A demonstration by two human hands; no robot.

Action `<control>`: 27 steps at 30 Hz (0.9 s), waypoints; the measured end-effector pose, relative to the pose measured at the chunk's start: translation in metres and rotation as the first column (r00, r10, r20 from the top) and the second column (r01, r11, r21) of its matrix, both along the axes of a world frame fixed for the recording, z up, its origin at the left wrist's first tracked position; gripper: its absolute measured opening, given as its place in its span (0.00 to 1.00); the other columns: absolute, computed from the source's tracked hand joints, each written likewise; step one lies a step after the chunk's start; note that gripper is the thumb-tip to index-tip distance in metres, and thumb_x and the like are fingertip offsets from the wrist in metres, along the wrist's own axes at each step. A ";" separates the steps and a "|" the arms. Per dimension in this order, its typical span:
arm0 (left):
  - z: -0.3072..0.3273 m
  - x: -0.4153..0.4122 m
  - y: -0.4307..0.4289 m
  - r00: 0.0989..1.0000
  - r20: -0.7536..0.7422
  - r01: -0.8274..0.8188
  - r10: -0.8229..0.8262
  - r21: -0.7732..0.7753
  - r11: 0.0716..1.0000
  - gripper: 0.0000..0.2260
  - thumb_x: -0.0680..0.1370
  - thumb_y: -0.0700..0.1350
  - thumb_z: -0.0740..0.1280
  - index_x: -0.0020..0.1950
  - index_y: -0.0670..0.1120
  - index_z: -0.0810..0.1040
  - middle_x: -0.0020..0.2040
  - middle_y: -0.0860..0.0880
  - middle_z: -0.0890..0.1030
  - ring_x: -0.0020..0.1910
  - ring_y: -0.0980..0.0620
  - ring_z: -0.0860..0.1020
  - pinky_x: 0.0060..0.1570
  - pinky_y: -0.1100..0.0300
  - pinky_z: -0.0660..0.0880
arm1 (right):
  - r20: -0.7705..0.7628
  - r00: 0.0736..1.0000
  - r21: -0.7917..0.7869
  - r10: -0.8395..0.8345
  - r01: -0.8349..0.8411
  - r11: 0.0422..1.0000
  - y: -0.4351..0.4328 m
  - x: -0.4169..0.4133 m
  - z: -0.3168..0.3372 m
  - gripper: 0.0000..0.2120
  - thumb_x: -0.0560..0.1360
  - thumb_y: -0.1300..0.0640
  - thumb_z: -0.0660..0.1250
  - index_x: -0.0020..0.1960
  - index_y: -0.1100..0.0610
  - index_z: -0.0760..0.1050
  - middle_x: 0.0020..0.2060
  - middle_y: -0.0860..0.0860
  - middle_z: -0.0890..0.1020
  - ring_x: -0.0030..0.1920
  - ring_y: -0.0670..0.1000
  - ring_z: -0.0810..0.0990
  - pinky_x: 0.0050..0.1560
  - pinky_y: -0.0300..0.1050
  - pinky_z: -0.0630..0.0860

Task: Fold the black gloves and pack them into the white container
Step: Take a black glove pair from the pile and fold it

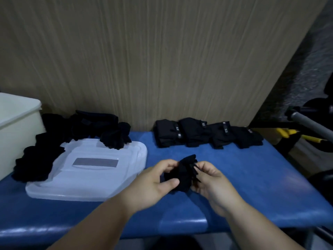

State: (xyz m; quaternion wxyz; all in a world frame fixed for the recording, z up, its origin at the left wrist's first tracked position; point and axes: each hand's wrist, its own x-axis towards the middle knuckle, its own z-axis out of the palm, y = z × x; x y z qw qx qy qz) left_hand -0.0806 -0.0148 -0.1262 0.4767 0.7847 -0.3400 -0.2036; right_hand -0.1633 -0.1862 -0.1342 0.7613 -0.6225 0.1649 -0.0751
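Black knit glove [182, 173] being held above blue padded surface [243, 168] | left hand [153, 184] and right hand [214, 184] pinching it, each grip closed on fabric, apparently for folding

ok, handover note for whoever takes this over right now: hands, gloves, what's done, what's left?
Left hand: grips the bunched black glove over the blue table.
Right hand: pinches the same glove from the other side.
Loose gloves: heaped beside the white container, partly on its lid, which lies flat on the table.
Done: a row of folded gloves by the back wall.
Left: fold the held glove and the heap, then pack everything. The container's inside does not show.
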 end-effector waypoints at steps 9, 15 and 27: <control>-0.002 -0.009 -0.032 0.984 0.174 -0.042 0.048 -0.041 0.998 0.16 0.73 0.46 0.73 0.54 0.59 0.71 0.55 0.60 0.74 0.54 0.65 0.72 0.54 0.75 0.66 | -0.057 0.998 0.108 -0.037 0.043 0.993 -0.036 -0.004 0.010 0.09 0.81 0.64 0.57 0.43 0.54 0.69 0.32 0.51 0.79 0.29 0.46 0.77 0.31 0.38 0.70; -0.008 -0.001 -0.046 0.989 0.062 -0.130 0.137 -0.102 0.986 0.09 0.74 0.40 0.72 0.44 0.52 0.74 0.35 0.59 0.79 0.35 0.62 0.76 0.39 0.69 0.71 | -0.003 0.976 -0.197 -0.216 0.212 0.957 -0.052 -0.002 -0.002 0.07 0.78 0.59 0.64 0.52 0.47 0.71 0.46 0.50 0.78 0.41 0.46 0.79 0.46 0.43 0.75; -0.012 -0.010 -0.048 0.986 0.106 -0.117 0.129 -0.113 0.987 0.16 0.72 0.34 0.72 0.46 0.56 0.76 0.42 0.55 0.81 0.41 0.61 0.79 0.43 0.71 0.74 | 0.035 0.984 -0.675 0.173 -0.104 0.730 -0.047 -0.014 0.001 0.19 0.73 0.62 0.72 0.51 0.37 0.75 0.51 0.42 0.78 0.50 0.41 0.78 0.54 0.42 0.77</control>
